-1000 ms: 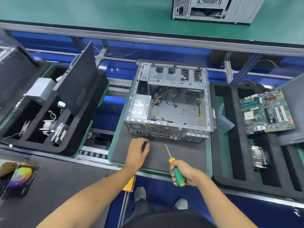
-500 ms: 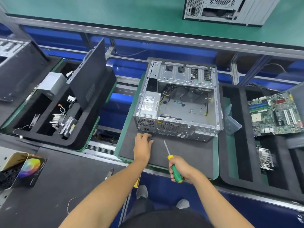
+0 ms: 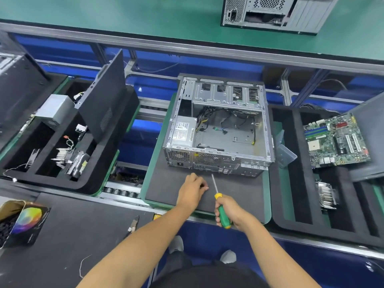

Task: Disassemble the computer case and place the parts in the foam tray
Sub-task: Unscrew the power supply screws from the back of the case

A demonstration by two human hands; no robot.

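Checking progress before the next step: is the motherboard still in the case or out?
Out. The motherboard lies on the foam tray to the right; the computer case shows a bare floor with loose cables.

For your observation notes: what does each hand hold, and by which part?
Right hand grips the screwdriver by its green handle. Left hand: cannot tell.

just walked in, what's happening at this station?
A person is stripping an open computer case that lies on a dark foam mat. The right hand grips a green-handled screwdriver, tip pointing at the case's rear panel; the left hand is curled on the mat just in front of that panel. The power supply and cables remain inside. A motherboard and heatsink already sit in the foam tray to the right.
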